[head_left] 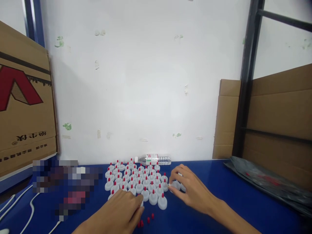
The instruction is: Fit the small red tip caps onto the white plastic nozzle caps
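Rows of round, translucent white nozzle caps with red tips stand upright on the blue table. My left hand is closed at the near side of the group, its thumb and index finger pinching a white cap that is mostly hidden. Right of the group, my right hand curls its thumb and fingers around a white cap with no red tip visible. Another white piece shows partly behind those fingers. Several loose red tips lie on the table near my left thumb.
A clear plastic bottle lies on its side against the wall. A printed cardboard box stands at left, near white cables and a blurred patch. At right are a dark plastic bag, cardboard and a metal frame.
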A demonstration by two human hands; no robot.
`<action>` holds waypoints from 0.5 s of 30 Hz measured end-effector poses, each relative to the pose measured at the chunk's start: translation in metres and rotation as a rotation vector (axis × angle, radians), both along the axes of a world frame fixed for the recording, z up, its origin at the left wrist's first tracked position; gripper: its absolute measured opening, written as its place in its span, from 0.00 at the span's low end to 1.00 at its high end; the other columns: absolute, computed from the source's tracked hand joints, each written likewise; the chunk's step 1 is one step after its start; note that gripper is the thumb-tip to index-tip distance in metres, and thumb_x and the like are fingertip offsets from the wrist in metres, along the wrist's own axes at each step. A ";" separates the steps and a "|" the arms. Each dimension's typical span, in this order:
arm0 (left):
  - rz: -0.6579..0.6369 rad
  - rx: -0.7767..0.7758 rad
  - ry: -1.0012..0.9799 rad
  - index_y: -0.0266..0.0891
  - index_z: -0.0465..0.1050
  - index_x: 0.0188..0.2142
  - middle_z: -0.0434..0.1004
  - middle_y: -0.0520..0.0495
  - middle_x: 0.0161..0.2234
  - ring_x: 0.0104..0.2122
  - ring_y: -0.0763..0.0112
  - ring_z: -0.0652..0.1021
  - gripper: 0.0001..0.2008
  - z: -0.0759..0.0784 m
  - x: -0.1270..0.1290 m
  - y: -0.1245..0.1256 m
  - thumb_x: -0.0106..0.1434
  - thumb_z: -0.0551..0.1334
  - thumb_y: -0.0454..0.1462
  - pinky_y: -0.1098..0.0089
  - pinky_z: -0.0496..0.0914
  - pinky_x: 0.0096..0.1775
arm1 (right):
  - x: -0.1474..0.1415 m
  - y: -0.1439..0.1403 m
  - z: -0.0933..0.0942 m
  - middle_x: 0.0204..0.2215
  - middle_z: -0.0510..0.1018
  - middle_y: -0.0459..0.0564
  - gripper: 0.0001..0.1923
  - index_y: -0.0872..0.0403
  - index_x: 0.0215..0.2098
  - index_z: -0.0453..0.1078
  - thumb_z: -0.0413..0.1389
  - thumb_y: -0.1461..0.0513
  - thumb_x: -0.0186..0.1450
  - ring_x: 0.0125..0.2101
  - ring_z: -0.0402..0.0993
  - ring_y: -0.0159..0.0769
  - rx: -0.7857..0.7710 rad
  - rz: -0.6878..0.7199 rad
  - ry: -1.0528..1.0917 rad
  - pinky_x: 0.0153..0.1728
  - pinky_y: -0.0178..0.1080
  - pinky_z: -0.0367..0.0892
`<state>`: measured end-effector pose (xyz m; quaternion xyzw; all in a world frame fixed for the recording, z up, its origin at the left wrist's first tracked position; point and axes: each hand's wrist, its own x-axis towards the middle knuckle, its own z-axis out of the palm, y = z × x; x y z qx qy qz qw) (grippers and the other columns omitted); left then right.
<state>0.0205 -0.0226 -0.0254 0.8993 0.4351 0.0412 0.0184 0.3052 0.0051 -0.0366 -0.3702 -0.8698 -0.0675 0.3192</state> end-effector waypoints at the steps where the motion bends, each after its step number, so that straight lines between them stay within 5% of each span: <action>1: 0.022 -0.016 0.005 0.42 0.71 0.40 0.78 0.41 0.39 0.38 0.54 0.77 0.16 0.003 -0.001 -0.001 0.74 0.47 0.43 0.60 0.64 0.39 | 0.000 0.000 -0.001 0.38 0.77 0.47 0.01 0.50 0.39 0.70 0.58 0.61 0.69 0.40 0.72 0.40 -0.024 -0.015 -0.014 0.50 0.49 0.63; 8: 0.107 -0.170 0.021 0.46 0.73 0.37 0.78 0.45 0.38 0.39 0.53 0.77 0.04 0.022 -0.014 -0.003 0.63 0.61 0.40 0.63 0.64 0.37 | -0.001 -0.001 -0.007 0.30 0.77 0.43 0.05 0.50 0.36 0.72 0.57 0.59 0.70 0.34 0.71 0.37 -0.219 -0.032 -0.123 0.46 0.45 0.62; 15: 0.144 -0.275 -0.047 0.48 0.76 0.33 0.77 0.53 0.35 0.39 0.61 0.76 0.04 0.015 -0.015 0.000 0.57 0.69 0.39 0.69 0.60 0.34 | -0.004 -0.009 0.000 0.40 0.78 0.46 0.08 0.47 0.44 0.74 0.55 0.54 0.72 0.43 0.71 0.41 -0.216 -0.057 -0.064 0.54 0.50 0.58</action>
